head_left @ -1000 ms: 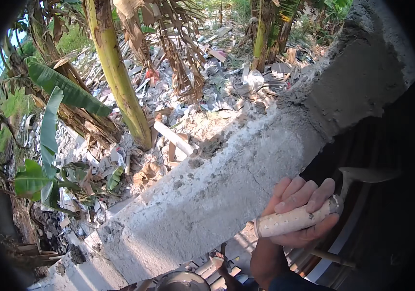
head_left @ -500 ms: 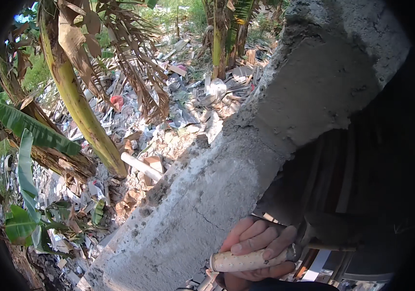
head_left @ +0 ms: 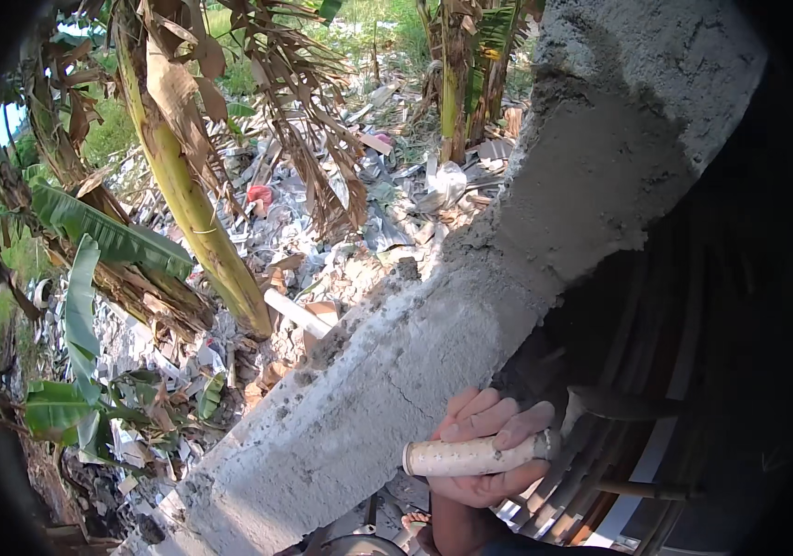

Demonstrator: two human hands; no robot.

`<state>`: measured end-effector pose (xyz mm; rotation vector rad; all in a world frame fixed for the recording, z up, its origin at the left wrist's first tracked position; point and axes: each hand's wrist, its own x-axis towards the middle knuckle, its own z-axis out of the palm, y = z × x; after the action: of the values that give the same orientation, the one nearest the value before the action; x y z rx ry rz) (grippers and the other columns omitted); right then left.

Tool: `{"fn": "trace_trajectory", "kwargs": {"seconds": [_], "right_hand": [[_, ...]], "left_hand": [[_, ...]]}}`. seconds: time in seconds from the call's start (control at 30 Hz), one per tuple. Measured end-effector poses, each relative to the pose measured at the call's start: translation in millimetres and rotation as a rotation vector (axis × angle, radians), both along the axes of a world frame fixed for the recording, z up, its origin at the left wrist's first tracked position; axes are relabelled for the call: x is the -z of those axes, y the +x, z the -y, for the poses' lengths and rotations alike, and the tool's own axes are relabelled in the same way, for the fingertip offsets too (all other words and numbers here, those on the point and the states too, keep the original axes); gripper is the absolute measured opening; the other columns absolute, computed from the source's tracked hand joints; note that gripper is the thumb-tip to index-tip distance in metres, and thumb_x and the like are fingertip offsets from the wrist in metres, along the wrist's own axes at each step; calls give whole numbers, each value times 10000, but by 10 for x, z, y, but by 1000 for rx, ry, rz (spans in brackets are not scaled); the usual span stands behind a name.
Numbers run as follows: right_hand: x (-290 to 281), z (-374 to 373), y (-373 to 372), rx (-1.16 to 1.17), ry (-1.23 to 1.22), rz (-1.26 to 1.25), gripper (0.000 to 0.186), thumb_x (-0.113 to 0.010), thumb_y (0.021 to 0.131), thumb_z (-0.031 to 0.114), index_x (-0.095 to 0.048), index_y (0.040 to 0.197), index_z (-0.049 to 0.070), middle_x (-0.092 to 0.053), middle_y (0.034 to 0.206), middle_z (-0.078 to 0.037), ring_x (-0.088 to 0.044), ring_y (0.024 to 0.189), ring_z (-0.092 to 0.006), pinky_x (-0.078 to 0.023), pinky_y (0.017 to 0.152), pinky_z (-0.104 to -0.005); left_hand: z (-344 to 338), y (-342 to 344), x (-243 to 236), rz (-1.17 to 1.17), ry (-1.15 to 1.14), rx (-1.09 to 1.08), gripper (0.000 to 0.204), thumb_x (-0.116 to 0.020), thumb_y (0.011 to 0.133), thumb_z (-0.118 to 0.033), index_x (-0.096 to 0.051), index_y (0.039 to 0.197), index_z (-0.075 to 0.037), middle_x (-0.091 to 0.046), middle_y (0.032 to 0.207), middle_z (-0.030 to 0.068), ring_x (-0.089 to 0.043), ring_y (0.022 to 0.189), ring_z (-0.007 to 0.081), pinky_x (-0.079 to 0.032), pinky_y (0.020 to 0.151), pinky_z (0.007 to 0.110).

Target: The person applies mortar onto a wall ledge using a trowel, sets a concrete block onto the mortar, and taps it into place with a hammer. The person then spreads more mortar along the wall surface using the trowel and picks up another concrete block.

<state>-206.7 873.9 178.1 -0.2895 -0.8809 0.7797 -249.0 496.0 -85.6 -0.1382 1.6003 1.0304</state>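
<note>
A thick grey wall [head_left: 359, 422] slants across, from the bottom left up to the top right. It has a thin crack [head_left: 403, 393] in it, and higher up there is a darker, smoother patch of mortar [head_left: 591, 167]. Crumbs of grey stuff [head_left: 322, 354] sit along its far edge. Past the wall, the ground is covered with litter [head_left: 396, 208]. A banana plant [head_left: 194, 199] leans there with a yellow-green stem, and dry brown leaves [head_left: 308, 130] hang next to it. A white tube [head_left: 296, 313] lies near the foot of the stem, beside a small box [head_left: 322, 315]. On the near side it is dark, with long boards [head_left: 626, 454] low down and a round pot [head_left: 366, 547] cut off by the bottom edge. The wall stands between the hand and the litter.

The right hand [head_left: 487, 447] has its fingers curled tight around the pale handle of a trowel [head_left: 443, 458]. The trowel is at the near edge of the wall, low and right of the middle. Its handle lies almost flat across the view, with the butt end to the left. The blade points right, over the dark side. I cannot tell what the left hand's fingers do
</note>
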Motion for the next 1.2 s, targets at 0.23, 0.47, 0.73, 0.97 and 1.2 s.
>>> {"fn": "trace_trajectory", "kwargs": {"seconds": [0.23,0.47,0.73,0.97,1.2], "right_hand": [[-112,-27,-44,65,4,3,363,-404,1013,472,-406,902,127,-459,636,-43,-441,574,-158,-386,612,-331],[-31,1077,350,-81,-250,268,163,-554,899,193,-464,941,64,-525,689,-82,-549,636,-205,-503,662,-371],[644,3118,1884,-435,-703,1479,172,-633,870,111,-640,1011,12,-579,748,-31,-523,573,-117,-408,554,-268],[746,4076,1900,-691,-357,2139,389,-734,824,266,-623,1104,19,-693,995,-232,-652,881,-444,-516,777,-508],[532,4519,1241,-724,389,2212,320,-713,803,223,-609,1055,57,-643,848,-130,-673,822,-331,-529,706,-471]], "left_hand": [[1371,14,-271,-36,-3,-356,398,-671,780,-27,-589,1166,-80,-657,1072,135,-659,955,275,-607,795,460],[2886,575,-724,-27,45,-650,446,-653,765,10,-561,1192,-78,-643,1107,131,-658,996,277,-617,812,469],[2940,334,-1505,-116,-33,-538,355,-619,756,75,-559,1093,-19,-665,968,70,-624,797,138,-533,718,293],[3266,107,-2182,-170,-37,-411,286,-603,728,93,-562,983,-30,-652,894,52,-604,809,125,-520,737,295],[3810,20,-2390,-355,-32,-216,282,-635,691,59,-547,943,-30,-627,853,43,-561,796,119,-489,742,293]]}}
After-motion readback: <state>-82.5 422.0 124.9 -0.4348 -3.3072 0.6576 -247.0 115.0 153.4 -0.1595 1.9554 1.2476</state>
